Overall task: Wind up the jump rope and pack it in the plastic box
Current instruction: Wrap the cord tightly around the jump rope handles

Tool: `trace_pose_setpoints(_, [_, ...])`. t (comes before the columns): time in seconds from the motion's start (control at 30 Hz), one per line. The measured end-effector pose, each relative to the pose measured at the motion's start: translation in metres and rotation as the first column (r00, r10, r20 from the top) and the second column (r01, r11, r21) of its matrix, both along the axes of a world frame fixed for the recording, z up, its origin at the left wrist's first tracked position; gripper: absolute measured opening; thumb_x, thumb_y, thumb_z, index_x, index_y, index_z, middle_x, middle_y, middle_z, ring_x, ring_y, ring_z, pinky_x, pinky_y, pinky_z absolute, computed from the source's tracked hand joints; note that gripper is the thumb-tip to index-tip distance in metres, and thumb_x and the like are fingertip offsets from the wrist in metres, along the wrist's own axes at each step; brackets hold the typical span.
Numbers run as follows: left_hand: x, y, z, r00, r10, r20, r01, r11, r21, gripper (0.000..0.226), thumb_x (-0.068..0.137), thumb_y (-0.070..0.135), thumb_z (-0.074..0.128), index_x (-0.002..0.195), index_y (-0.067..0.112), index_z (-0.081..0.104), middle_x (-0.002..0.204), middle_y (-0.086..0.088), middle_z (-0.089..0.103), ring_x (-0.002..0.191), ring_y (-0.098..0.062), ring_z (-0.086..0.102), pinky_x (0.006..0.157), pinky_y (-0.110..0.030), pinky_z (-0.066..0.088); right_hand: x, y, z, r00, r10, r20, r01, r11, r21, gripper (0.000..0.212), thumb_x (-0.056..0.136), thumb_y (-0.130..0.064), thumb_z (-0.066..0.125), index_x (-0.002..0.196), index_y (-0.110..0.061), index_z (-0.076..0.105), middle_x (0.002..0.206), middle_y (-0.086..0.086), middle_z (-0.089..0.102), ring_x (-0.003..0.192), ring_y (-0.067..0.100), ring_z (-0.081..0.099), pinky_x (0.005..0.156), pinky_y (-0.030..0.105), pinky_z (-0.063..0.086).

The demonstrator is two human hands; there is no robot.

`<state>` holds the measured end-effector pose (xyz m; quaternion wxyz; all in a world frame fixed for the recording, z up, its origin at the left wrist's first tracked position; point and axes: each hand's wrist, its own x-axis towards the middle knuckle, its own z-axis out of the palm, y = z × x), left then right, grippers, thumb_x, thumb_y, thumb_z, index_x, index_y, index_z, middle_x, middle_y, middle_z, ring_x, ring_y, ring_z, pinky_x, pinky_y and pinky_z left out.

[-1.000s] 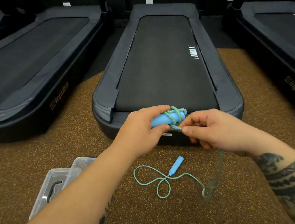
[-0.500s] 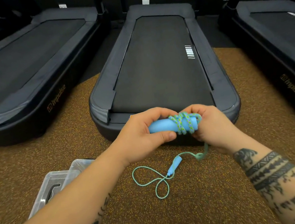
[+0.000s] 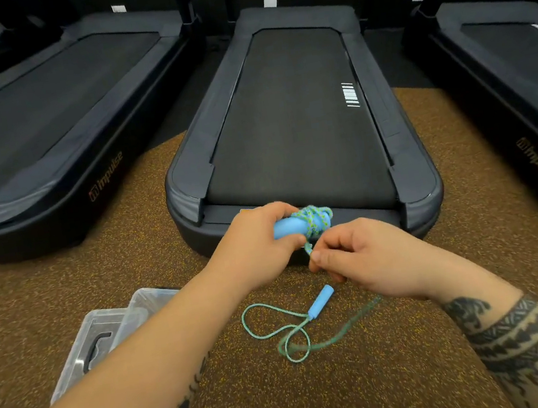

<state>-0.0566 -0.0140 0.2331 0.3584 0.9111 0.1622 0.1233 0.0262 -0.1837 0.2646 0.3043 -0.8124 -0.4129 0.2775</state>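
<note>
My left hand [image 3: 259, 239] grips a blue jump rope handle [image 3: 286, 229] with several turns of green-blue rope [image 3: 313, 220] wound around its right end. Just below it, my right hand [image 3: 365, 259] pinches the rope coming off the coil. The slack runs down to the floor, where it lies in a loose loop [image 3: 279, 334] joined to the second blue handle [image 3: 321, 302]. A clear plastic box [image 3: 106, 337] with its lid off lies on the floor at lower left, partly hidden by my left forearm.
A dark treadmill [image 3: 291, 124] stands straight ahead, its rear end right behind my hands. Two more treadmills flank it, one on the left [image 3: 43, 131] and one on the right [image 3: 520, 82]. The floor is brown speckled rubber [image 3: 355, 382].
My right hand came off the coil and dropped below the handle, pulling rope down. The slack on the floor has shifted and the second handle slid slightly right.
</note>
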Motion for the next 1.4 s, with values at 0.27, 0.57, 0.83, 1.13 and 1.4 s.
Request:
trace_pose_setpoints(0.27, [-0.004,-0.007,0.003,0.955,-0.272,-0.116,0.273,0.962,-0.008,0.029,0.081,0.022,0.075,0.107,0.030,0.066,0.089,0.010,0.066,0.081,-0.009,0.059,0.068,-0.021,0.042,0.008,0.000,0.002,0.987,-0.108,0.122,0.095,0.989,0.109,0.026,0.091,-0.038,0.059,0.078,-0.017,0.066,0.050,-0.004,0.053,0.046,0.010,0.043,0.051,0.033,0.038])
trace_pose_setpoints(0.57, [-0.011,-0.018,0.011,0.935,-0.347,0.075,0.352,0.880,-0.320,0.030,0.074,0.014,0.078,0.101,0.022,0.068,0.082,0.000,0.068,0.066,-0.005,0.056,0.062,-0.025,0.047,0.029,-0.005,-0.001,0.905,-0.254,-0.341,0.368,0.870,0.328,0.015,0.070,-0.029,0.078,0.075,-0.017,0.070,0.068,0.000,0.069,0.058,0.010,0.061,0.057,0.026,0.051])
trace_pose_setpoints(0.83, [-0.013,-0.017,0.016,0.948,-0.258,0.186,0.314,0.853,-0.417,0.029,0.079,0.010,0.078,0.102,0.022,0.064,0.086,0.012,0.067,0.070,0.000,0.059,0.065,-0.016,0.045,0.027,-0.002,-0.012,0.609,-0.289,-0.739,0.483,0.874,0.056,0.017,0.092,-0.013,0.055,0.081,-0.019,0.067,0.057,0.000,0.053,0.039,0.006,0.039,0.036,0.015,0.023])
trace_pose_setpoints(1.13, [-0.012,-0.017,0.011,0.908,-0.372,0.192,0.407,0.891,-0.199,0.065,0.089,0.016,0.068,0.146,0.034,0.044,0.130,0.014,0.063,0.119,0.005,0.056,0.102,-0.018,0.041,0.025,0.002,-0.015,0.643,-0.380,-0.665,0.538,0.842,0.038,0.024,0.092,-0.006,0.048,0.077,-0.019,0.061,0.052,-0.002,0.052,0.037,0.004,0.038,0.035,0.015,0.020])
trace_pose_setpoints(1.4, [-0.003,-0.012,0.006,0.980,-0.050,0.193,0.096,0.967,-0.236,0.034,0.091,0.027,0.063,0.125,0.034,0.060,0.094,0.016,0.066,0.076,0.008,0.055,0.072,-0.018,0.040,0.011,0.011,-0.025,0.683,-0.267,-0.680,0.419,0.906,0.065,0.016,0.098,-0.023,0.054,0.084,-0.017,0.058,0.064,0.000,0.057,0.040,0.005,0.035,0.034,0.015,0.022])
